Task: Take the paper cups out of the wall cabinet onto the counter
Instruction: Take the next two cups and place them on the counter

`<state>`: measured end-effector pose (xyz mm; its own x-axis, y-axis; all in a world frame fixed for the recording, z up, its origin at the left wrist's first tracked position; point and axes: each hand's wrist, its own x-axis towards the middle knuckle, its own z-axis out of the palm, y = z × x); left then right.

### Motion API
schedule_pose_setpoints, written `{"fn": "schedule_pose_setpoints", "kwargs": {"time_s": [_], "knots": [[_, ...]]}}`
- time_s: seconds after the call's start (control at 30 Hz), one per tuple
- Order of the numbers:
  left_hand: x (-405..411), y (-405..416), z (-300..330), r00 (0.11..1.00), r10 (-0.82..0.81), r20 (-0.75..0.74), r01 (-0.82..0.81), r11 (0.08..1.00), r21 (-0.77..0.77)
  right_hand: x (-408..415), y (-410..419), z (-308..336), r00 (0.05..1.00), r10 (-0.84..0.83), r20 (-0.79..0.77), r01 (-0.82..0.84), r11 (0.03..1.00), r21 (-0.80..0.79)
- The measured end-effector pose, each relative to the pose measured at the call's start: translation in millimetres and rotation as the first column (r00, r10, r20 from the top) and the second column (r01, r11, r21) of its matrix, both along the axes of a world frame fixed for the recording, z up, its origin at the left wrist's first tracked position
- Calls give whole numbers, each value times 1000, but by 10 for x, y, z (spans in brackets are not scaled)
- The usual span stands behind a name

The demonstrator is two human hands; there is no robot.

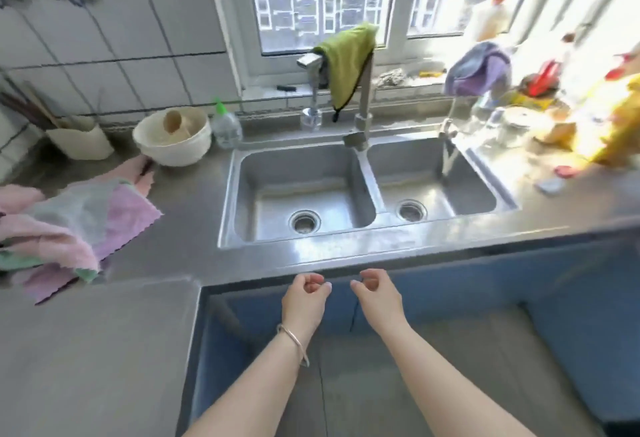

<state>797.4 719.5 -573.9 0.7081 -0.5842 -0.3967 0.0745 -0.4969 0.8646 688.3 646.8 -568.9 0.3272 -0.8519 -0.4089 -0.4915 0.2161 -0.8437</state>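
No paper cups or wall cabinet were seen in view. The left hand (304, 299) and right hand (377, 294) were held side by side, apart, fingers loosely curled, nothing gripped. Just beyond the fingertips the steel counter (187, 228) edge was noted, then the double sink (367, 173).

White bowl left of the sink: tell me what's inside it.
Inside the white bowl lies a light brown wooden spoon or ladle, its rounded end raised toward the back rim. The near wall hides the bowl's bottom, so any other contents can't be seen.
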Motion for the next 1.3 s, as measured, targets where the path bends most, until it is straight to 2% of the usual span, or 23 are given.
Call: {"fn": "schedule_pose_setpoints", "kwargs": {"time_s": [0.17, 0.3, 0.53, 0.67, 0.8, 0.9, 1.0, 1.1, 1.3], "knots": [[-1383, -1030, 159, 947, -322, 13, 322, 945, -51, -1531, -709, 145, 951, -305, 44, 304, 952, 26], [-2523, -1642, 427, 869, -494, -31, 485, 863, -144, -2658, -1169, 322, 861, -506, 55, 506, 862, 9], [-3998, -2525, 892, 656, -755, -13, 736, 643, -213, -4108, -1747, 817, 687, -718, 108, 726, 685, -59], [-4541, -3201, 1326, 564, -824, 52, 796, 526, -300, -4682, -2280, 1246, 621, -776, 109, 780, 600, -177], [-4934, -3975, 1880, 516, -853, 77, 803, 450, -391, -5095, -2897, 1782, 560, -803, 207, 816, 489, -308], [-5206, -4472, 2325, 436, -887, 153, 831, 330, -448, -5361, -3263, 2249, 514, -815, 268, 834, 401, -380], [-5501, -4876, 2755, 359, -905, 227, 843, 211, -495, -5587, -3585, 2713, 502, -815, 290, 820, 341, -460], [-5836, -5256, 3166, 324, -901, 288, 842, 135, -523, -5800, -3903, 3216, 505, -810, 299, 777, 275, -566], [-6412, -5950, 3887, 302, -899, 318, 813, 68, -578, -6338, -4509, 4115, 515, -771, 375, 744, 185, -642]]}}
